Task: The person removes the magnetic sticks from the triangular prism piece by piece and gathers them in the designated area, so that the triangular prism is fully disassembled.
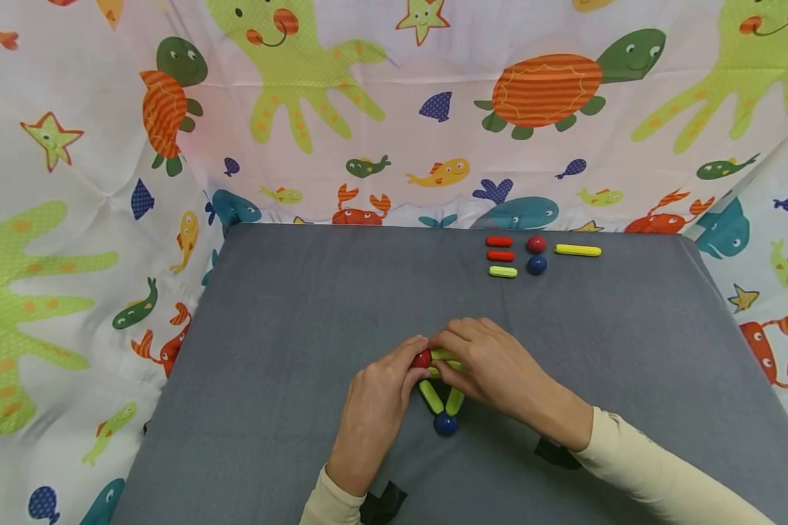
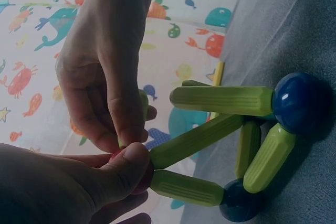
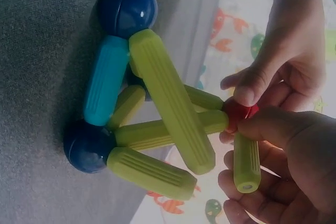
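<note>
Cloth printed with sea animals [image 1: 460, 149] fills the upper part of the head view, behind a grey-covered desk [image 1: 269, 328]. At the lower centre of that view, a framework [image 3: 170, 103] of green sticks, a blue stick [image 3: 106, 80] and blue balls [image 3: 127, 9] stands on the desk, with a red ball [image 3: 236, 115] joined to its raised part. Spare sticks [image 1: 577, 250] and balls [image 1: 536, 244] lie at the upper right. The step in hand appears to be seating one green stick [image 3: 247, 163] against the red ball. For a sound joint, hold the red ball still, align the stick end-on with the ball's surface, and press lightly along the stick's axis; sideways force would probably twist the lower joints. Clear the two framework sticks whose ends point free in the right wrist view, since a knuckle could knock them. Finger condition: the left hand [image 1: 381, 397] has its fingers narrow, thumb pressed on the red ball in a pinch. The right hand [image 1: 492, 364] has its fingers curled closely about the green stick, thumb at the end beside the ball; the other end projects free. Whether the stick and ball fully meet cannot be told, as the thumb covers the contact.
</note>
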Demonstrator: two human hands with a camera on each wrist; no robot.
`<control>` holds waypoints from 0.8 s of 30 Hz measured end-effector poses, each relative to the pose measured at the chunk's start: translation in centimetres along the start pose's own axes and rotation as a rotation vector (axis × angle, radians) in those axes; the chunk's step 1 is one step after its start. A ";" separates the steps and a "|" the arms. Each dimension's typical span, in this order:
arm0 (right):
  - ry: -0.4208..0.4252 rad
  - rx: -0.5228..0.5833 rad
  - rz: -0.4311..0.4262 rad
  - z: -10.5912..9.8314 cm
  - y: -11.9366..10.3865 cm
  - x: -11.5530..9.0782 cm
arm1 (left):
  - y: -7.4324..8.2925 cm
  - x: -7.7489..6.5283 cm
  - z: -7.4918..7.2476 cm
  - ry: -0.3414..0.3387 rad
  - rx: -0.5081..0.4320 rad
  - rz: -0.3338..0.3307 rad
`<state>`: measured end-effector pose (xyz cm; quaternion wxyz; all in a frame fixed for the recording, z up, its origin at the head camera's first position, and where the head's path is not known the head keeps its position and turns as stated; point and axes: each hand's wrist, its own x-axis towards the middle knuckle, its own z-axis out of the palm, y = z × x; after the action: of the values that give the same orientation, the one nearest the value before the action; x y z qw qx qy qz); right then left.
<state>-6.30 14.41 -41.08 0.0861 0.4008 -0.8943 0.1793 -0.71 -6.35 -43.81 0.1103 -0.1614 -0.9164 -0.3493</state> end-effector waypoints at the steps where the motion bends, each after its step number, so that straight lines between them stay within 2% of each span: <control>1: 0.003 0.000 0.001 -0.1 0.1 0.0 | 0.0 0.0 0.0 0.000 0.000 0.002; 8: 0.052 0.002 0.039 -1.2 1.5 -0.2 | 0.0 -0.1 0.1 0.001 0.011 0.007; 16: 0.115 -0.003 0.135 -1.8 5.2 -1.0 | 0.1 0.0 0.0 0.004 0.008 0.013; 24: 0.077 0.015 0.262 -0.7 9.2 -2.4 | 0.1 -0.1 -0.1 0.002 -0.006 0.004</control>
<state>-11.62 21.98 -43.49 0.0931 0.2739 -0.9337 0.2109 -0.54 -6.33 -43.74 0.1115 -0.1630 -0.9148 -0.3522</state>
